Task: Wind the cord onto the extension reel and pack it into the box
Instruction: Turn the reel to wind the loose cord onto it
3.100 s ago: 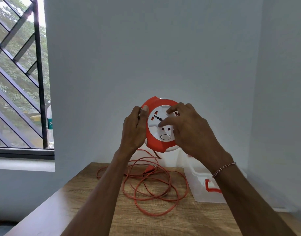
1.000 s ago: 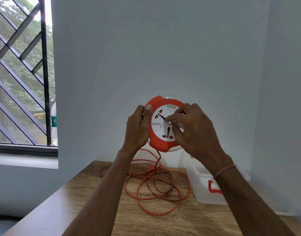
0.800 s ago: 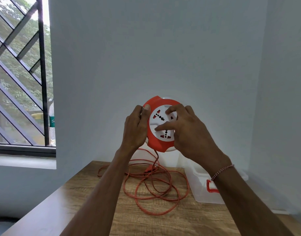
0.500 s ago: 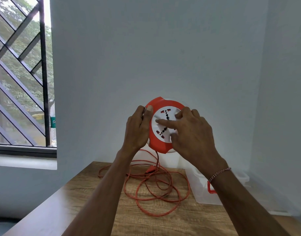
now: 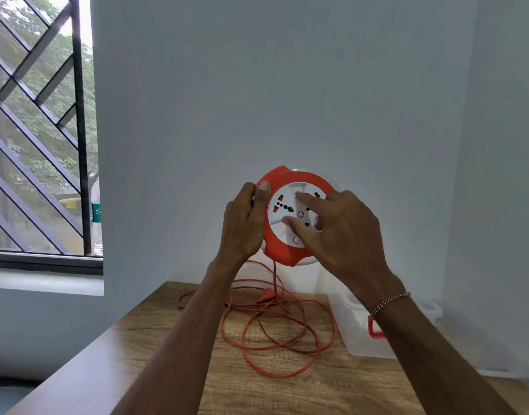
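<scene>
I hold a round extension reel, orange rimmed with a white socket face, upright above the table. My left hand grips its left edge, thumb on the orange rim. My right hand lies on the white face, fingers spread and pressing the disc. An orange cord hangs from the reel's bottom and lies in loose loops on the wooden table, with its orange plug among them. A clear plastic box with a red latch stands at the right, partly hidden by my right forearm.
A white wall stands close behind the table and another on the right. A barred window with a sill is at the left, a bottle standing on it. The table's left edge runs diagonally toward me.
The white socket face has turned under my right fingers, so the socket holes sit at new angles. My left hand keeps its grip on the rim. The cord loops look much the same.
</scene>
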Demonstrator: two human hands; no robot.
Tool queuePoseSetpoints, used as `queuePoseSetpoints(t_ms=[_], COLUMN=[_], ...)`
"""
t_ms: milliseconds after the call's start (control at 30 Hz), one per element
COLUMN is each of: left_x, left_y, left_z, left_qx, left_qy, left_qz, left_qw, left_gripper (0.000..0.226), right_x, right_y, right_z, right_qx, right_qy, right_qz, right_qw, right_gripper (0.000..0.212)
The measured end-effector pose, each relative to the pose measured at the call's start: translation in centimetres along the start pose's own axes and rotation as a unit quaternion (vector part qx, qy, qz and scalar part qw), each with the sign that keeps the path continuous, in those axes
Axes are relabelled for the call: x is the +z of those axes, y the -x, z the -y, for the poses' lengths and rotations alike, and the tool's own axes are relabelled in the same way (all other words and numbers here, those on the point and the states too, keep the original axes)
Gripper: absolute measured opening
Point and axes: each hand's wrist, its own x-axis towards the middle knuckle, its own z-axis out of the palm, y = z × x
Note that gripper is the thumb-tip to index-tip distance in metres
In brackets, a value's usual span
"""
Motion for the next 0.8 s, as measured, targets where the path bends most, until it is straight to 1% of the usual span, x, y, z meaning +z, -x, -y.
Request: queuePoseSetpoints(t_ms=[67,100,133,233,333,467,567,700,800], left_x=[0.0,0.0,0.0,0.1,0.1,0.2,0.3,0.3,0.3], left_y=[0.0,0.0,0.0,0.1,0.2,0.1,0.2,0.2,0.2], left_z=[-0.1,-0.2,-0.2,-0.3,-0.1,0.0,0.1,0.2,0.2], left_qx=[-0.003,-0.002,-0.001,-0.005,-0.004,0.003,0.004,0.005,0.010], left_qy=[0.001,0.000,-0.001,-0.004,-0.004,-0.007,-0.007,-0.004,-0.008], left_qz=[-0.004,-0.004,-0.004,-0.001,0.005,0.014,0.015,0.017,0.011], left_qw=[1.000,1.000,1.000,1.000,1.000,1.000,1.000,1.000,1.000], left_gripper=[0.036,0.036,0.036,0.034,0.035,0.032,0.029,0.034,0.037], right_x=[-0.1,-0.2,-0.2,-0.6,-0.9,-0.9,-0.3,0.4,0.6], right_y=[-0.2,-0.3,-0.4,-0.4,-0.3,-0.1,0.1,0.3,0.4], right_z=[-0.3,-0.5,-0.6,-0.5,0.0,0.1,-0.1,-0.4,-0.5], right_qx=[-0.042,-0.060,-0.071,-0.077,-0.085,-0.082,-0.057,-0.027,0.009], right_qy=[-0.032,-0.042,-0.046,-0.014,0.042,0.081,0.071,0.069,0.052], right_qz=[-0.036,-0.028,-0.002,0.099,0.148,0.134,0.107,0.090,0.062], right_qw=[0.998,0.997,0.996,0.992,0.984,0.984,0.990,0.993,0.997], right_gripper=[0.025,0.021,0.022,0.038,0.051,0.054,0.055,0.057,0.059])
